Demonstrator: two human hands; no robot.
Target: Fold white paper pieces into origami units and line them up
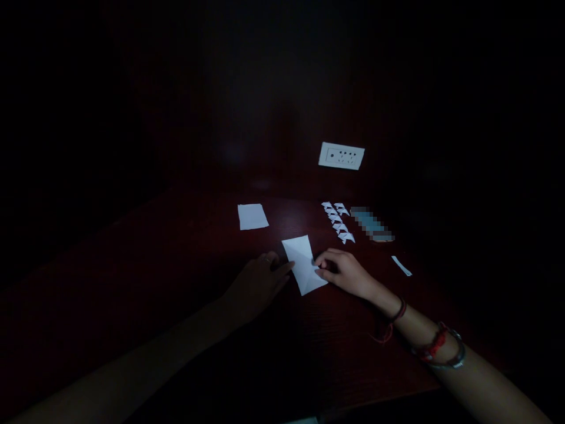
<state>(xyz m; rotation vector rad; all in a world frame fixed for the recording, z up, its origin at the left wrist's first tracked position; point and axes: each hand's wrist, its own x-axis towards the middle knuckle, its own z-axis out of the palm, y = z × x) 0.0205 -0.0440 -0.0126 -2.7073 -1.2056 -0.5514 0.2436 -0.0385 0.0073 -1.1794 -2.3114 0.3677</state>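
A white sheet of paper [302, 266] with crease lines across it lies on the dark red table between my hands. My left hand [258, 282] is at its left edge, thumb on the paper and fingers curled beside it. At the right edge, my right hand [346, 272] pinches the paper between thumb and forefinger. Several small folded paper pieces [339, 227] stand in rows behind my right hand. Beyond my left hand is a stack of white paper squares [253, 217].
A blurred-out flat device, likely a phone [373, 225], lies right of the folded pieces. A narrow paper strip [401, 265] rests nearer the right side. On the back panel sits a white power socket [341, 156]. The surroundings are very dark.
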